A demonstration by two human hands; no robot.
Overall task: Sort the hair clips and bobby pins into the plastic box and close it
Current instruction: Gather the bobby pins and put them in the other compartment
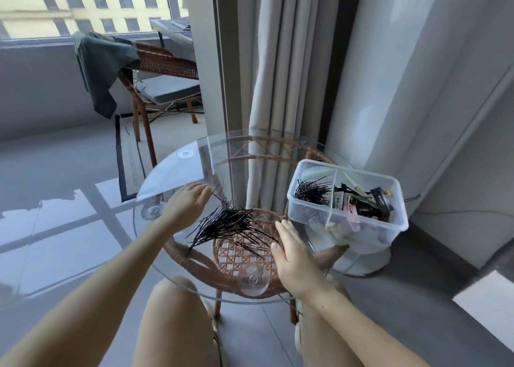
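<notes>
A heap of black bobby pins (230, 224) lies on the round glass table top (178, 169). My left hand (186, 205) rests flat at the heap's left edge, fingers apart, holding nothing. My right hand (292, 252) stands on edge at the heap's right side, fingers straight, nothing in it. A clear plastic box (347, 224) sits at the table's right rim. Its left compartment holds more bobby pins (313, 192). Its right compartment holds mixed hair clips (364, 202), black and pink. I see no lid.
The glass top rests on a wicker frame (244, 255). Grey curtains (275, 88) hang just behind the table. A wicker chair (161, 68) draped with a green cloth stands at the back left. My bare knees are under the table's near edge.
</notes>
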